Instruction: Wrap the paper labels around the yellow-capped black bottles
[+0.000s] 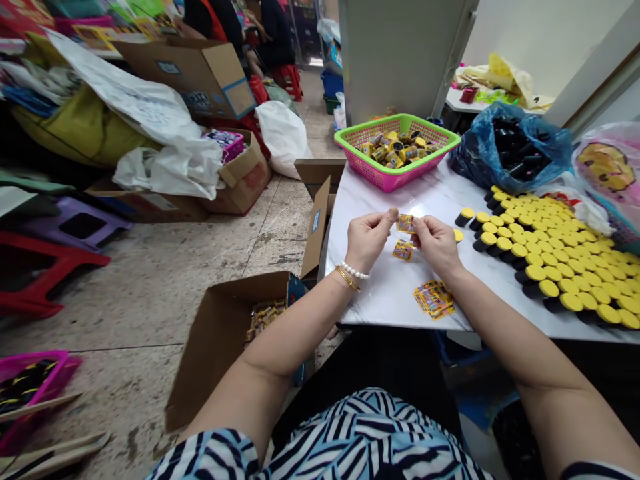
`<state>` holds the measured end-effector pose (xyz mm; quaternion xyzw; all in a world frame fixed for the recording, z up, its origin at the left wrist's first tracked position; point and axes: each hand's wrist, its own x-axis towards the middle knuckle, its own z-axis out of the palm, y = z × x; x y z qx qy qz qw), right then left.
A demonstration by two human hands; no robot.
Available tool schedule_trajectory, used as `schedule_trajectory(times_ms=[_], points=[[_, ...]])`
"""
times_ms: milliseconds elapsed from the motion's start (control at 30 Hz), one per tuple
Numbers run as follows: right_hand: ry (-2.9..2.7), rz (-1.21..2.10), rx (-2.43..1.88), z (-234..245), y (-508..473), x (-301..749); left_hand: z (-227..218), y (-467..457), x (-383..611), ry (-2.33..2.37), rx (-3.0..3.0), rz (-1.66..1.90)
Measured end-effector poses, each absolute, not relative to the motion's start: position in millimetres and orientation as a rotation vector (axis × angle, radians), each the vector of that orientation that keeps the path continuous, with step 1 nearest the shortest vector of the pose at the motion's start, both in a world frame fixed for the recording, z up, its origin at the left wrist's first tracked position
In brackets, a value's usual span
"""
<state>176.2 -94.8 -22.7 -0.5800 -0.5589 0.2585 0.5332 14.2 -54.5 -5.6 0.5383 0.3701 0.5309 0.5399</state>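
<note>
Between my two hands is a small yellow printed label (405,223), held just over the white marbled table (370,293). My left hand (371,239) is closed, thumb and fingers pinching the label's left side. On its right side, my right hand (436,244) pinches it in the same way. A second loose printed label (403,251) lies on the table just below them. Nearer the table's front edge is an overlapping pile of printed labels (434,299). Many black cylinders with yellow tops (560,257) stand packed together on the right; one is partly hidden behind my right hand.
A pink and green basket (395,180) of yellow-wrapped cylinders stands at the table's back. Beside it is a blue plastic bag (475,150) of black pieces. An open cardboard box (210,347) sits on the floor left of me. Other people (273,33) sit farther back.
</note>
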Motion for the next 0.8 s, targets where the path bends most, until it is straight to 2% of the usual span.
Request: schedule_trajectory(times_ms=[167, 333, 467, 567, 633, 733, 800], points=[[-1.632, 0.187, -1.474, -25, -97, 170, -3, -52, 15, 0.888, 1.279, 1.165], [-1.828, 0.003, -1.527, -16, -97, 184, -9, -42, 14, 0.909, 1.148, 1.166], [-1.851, -0.276, -1.861, 3, -108, 225, -15, -33, 12, 0.863, 1.013, 1.081], [-1.836, -0.17, -2.226, 8, -110, 255, -16, -27, 11, 0.806, 0.922, 0.986], [-1.798, -0.068, -2.295, 7, -107, 265, -15, -24, 9, 0.786, 0.886, 0.936], [-1.614, 0.143, -2.009, 9, -102, 262, -13, -20, 6, 0.753, 0.866, 0.844], [-1.459, 0.49, -1.662, 14, -102, 253, -12, -18, 5, 0.715, 0.856, 0.792]])
